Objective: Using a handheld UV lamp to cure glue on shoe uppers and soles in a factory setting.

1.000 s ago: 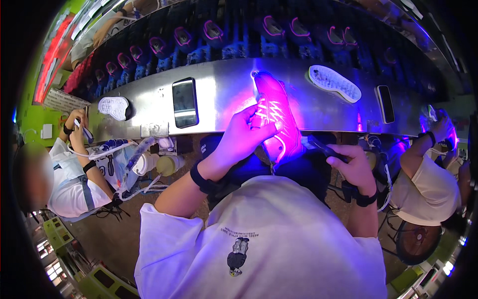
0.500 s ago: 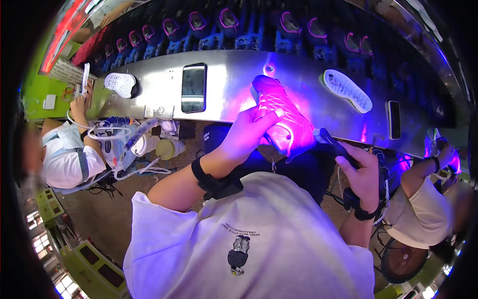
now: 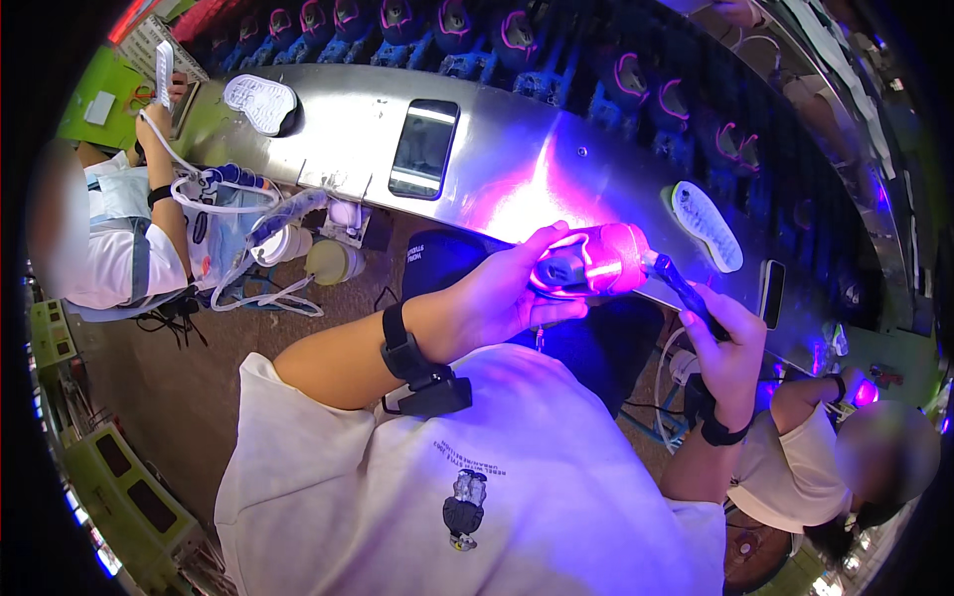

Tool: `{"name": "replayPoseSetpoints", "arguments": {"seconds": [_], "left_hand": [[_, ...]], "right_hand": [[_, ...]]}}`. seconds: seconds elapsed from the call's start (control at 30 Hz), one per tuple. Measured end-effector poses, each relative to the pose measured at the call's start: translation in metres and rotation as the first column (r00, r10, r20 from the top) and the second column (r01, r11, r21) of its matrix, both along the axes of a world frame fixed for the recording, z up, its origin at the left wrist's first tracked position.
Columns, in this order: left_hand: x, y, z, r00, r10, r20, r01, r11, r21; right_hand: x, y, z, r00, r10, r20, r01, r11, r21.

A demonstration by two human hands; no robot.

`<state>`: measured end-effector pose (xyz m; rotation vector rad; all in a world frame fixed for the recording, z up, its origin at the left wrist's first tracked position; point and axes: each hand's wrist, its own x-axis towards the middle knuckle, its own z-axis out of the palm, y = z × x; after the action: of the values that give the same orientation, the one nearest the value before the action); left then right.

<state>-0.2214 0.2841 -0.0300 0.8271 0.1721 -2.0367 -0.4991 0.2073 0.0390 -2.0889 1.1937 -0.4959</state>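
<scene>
The fingers (image 3: 558,312) of the left hand (image 3: 497,296) are closed around a shoe (image 3: 621,256), thumb above and the rest below, at the center of the frame. The shoe glows pink under violet light, lying sideways with its dark opening toward the hand. Just right of it, the right hand (image 3: 727,336) has its fingers curled tightly around a dark-handled brush (image 3: 684,286); the brush's tip is at the shoe's right end, though whether it touches I cannot tell.

Beyond, a metal surface (image 3: 343,89) crosses the frame, brightly lit above the shoe. A phone (image 3: 425,149) lies upper center-left, a pale sole (image 3: 261,104) at upper left, a green-edged sole (image 3: 708,226) right of center, and a second phone (image 3: 772,295) below that. Along the top edge stands a row of dark shoes (image 3: 455,25) with pink-edged openings. Co-workers in white shirts sit at left and lower right.
</scene>
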Motion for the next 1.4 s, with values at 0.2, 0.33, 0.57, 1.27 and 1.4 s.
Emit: {"name": "replayPoseSetpoints", "arguments": {"seconds": [0.2, 0.33, 0.57, 1.27, 1.4], "left_hand": [[0.001, 0.008, -0.016, 0.855, 0.074, -0.513, 0.023, 0.983, 0.18], [-0.006, 0.008, -0.017, 0.81, 0.026, -0.587, 0.112, 0.974, 0.199], [-0.026, 0.0, 0.0, 0.799, 0.004, -0.601, 0.163, 0.961, 0.223], [-0.021, -0.059, 0.011, -0.139, 0.942, 0.305, 0.947, 0.216, -0.238], [-0.008, -0.054, 0.017, -0.08, 0.982, 0.168, 0.97, 0.116, -0.215]], "right_hand": [[0.004, -0.002, -0.015, 0.995, 0.024, 0.101, -0.022, 1.0, -0.015], [0.003, 0.003, -0.033, 0.983, 0.005, 0.181, 0.007, 0.998, -0.066], [-0.016, 0.033, -0.075, 0.965, -0.125, 0.229, 0.155, 0.981, -0.119], [-0.069, 0.05, -0.048, 0.807, -0.409, 0.426, 0.226, 0.881, 0.417], [-0.06, 0.035, -0.017, 0.932, -0.18, 0.314, 0.156, 0.983, 0.1]]}}
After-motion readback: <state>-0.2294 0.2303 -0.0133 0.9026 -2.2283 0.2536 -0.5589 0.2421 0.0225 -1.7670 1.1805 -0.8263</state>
